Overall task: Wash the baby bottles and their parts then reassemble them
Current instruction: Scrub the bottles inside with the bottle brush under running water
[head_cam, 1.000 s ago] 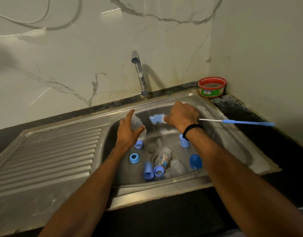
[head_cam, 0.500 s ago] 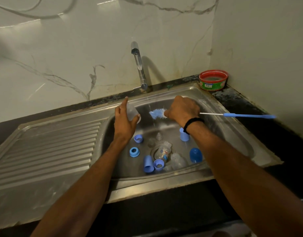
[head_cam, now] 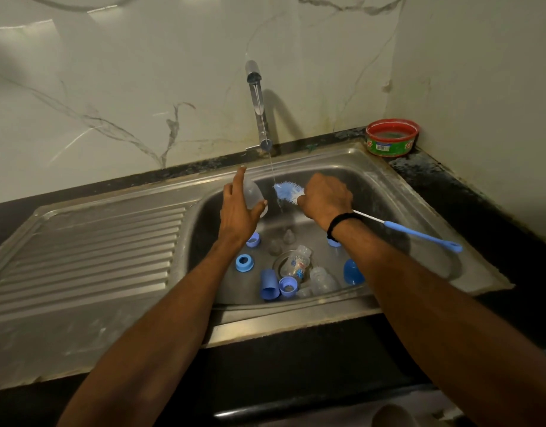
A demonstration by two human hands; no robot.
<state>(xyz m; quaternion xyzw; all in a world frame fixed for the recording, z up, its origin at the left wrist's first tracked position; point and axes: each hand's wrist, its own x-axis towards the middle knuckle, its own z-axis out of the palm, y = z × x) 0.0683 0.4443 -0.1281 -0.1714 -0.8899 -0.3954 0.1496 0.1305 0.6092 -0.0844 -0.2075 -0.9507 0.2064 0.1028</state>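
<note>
Over the sink basin (head_cam: pixel 388 192), your left hand (head_cam: pixel 238 212) held a clear baby bottle (head_cam: pixel 253 195), thumb beneath it near its mouth and index finger stretched along its upper side, the mouth turned toward the brush. Your right hand (head_cam: pixel 325 198) gripped a bottle brush (head_cam: pixel 419 234) in a closed fist just behind the bristles (head_cam: pixel 289 192), with the wire and blue handle sticking out past your wrist, over the sink's right rim. Those bristles sat just beside the bottle's mouth, under a thin stream of water (head_cam: pixel 273 175) falling from the tap (head_cam: pixel 255 97). A black wristband (head_cam: pixel 339 222) circled your right wrist.

Down on the basin floor lay the other parts: a printed bottle (head_cam: pixel 296 263) across the drain, a second clear bottle (head_cam: pixel 322 281) beside it, two clear teats (head_cam: pixel 287 236), a blue collar ring (head_cam: pixel 244 262), another ring (head_cam: pixel 288 286), a blue cylindrical cap (head_cam: pixel 269 285) touching that ring, and a blue dome cap (head_cam: pixel 351 272) near your right forearm. One more blue ring (head_cam: pixel 253 240) showed by your left wrist. A ribbed drainboard (head_cam: pixel 80 251) lay to the left, and a red-rimmed green tub (head_cam: pixel 391 137) stood on the dark counter in the back right corner.
</note>
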